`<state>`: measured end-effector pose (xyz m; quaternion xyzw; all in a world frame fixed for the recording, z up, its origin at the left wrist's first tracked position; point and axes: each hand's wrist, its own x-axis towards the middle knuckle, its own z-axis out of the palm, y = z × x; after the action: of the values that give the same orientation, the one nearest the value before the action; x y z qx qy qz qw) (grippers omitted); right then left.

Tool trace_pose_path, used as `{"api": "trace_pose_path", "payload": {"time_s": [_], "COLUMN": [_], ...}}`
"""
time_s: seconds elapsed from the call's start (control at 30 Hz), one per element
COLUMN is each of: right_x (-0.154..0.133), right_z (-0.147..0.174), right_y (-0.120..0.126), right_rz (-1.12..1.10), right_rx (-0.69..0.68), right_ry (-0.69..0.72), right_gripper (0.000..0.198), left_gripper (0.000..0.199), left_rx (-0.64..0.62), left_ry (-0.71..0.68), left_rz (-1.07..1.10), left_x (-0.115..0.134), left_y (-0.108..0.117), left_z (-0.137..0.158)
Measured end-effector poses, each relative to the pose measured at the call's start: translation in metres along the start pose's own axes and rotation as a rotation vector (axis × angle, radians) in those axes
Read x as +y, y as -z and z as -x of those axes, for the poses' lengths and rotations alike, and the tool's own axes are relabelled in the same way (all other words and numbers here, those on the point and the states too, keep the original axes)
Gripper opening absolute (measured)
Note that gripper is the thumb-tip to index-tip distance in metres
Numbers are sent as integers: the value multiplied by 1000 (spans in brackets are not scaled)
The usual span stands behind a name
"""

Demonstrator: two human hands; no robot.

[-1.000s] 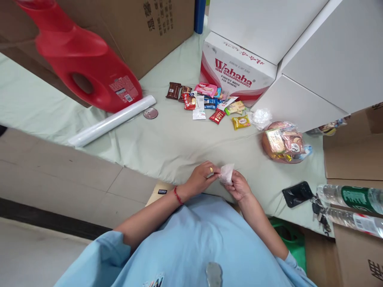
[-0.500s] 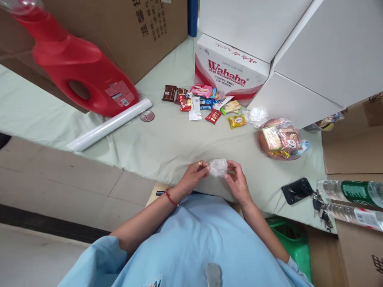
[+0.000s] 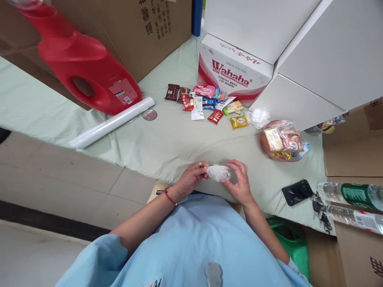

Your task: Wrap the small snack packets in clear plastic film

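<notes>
A crumpled piece of clear plastic film (image 3: 219, 172) is held just above the table's near edge. My left hand (image 3: 193, 175) pinches its left end between thumb and fingers; a ring and a red bracelet show on that arm. Around the film's right end, my right hand (image 3: 239, 181) is open, thumb below and fingers above, set apart. Whether those fingertips touch the film I cannot tell for sure. Beyond both hands lies a group of wrapped snacks (image 3: 197, 102), with a yellow packet (image 3: 239, 122) at its right.
A crumpled plastic bag (image 3: 259, 117) lies beside a round basket of snacks (image 3: 265, 145). At left are a red jug (image 3: 98, 59), a white roll (image 3: 113, 122) and a metal disc (image 3: 149, 114). A black phone (image 3: 297, 192), keys (image 3: 321, 210) and plastic bottles (image 3: 332, 191) lie right.
The plastic film has become longer and flatter in my hands. My right hand's fingers have spread wider around its right end, and the thumb has moved left under it.
</notes>
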<state>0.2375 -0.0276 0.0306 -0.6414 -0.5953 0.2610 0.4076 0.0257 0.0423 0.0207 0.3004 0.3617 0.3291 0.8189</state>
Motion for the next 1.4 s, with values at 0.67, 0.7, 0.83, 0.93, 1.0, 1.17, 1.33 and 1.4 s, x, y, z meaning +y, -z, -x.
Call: {"api": "trace_pose_path", "payload": {"time_s": [0.67,0.7,0.83,0.93,1.0,1.17,1.33,1.4], "right_x": [3,5,11,10,8,-1,-13,-16], "right_z": [-16,-16,-15,-14,-13,-11,-6,-5], "right_y": [-6,-4,3,4,3,-7,-23,-23], "right_rz": [-899,-946,-1051,-1081,-1095,-1116,-1052,-989], "right_rx": [-66,-104,-177,-164,-143,-57,-78,-96], "right_ry": [-714,-761,-830,-843,-844,-774,-693,-673], "right_gripper": [38,39,40,39,39,40,39,40], "left_gripper": [42,44,45,44,43,47,45,39], "left_rx": [154,148,86,218,362,127,24,105], "left_ry": [13,10,45,-83,-247,-174,-81,-108], "left_rz": [-55,-48,-90,-268,-445,-663,-620,-507], "left_x": [-12,-11,-4,3,8,13,0,-4], "left_y": [8,8,10,16,19,2,-26,-29], "left_z": [-9,-8,-8,-10,-10,-2,-3,-6]}}
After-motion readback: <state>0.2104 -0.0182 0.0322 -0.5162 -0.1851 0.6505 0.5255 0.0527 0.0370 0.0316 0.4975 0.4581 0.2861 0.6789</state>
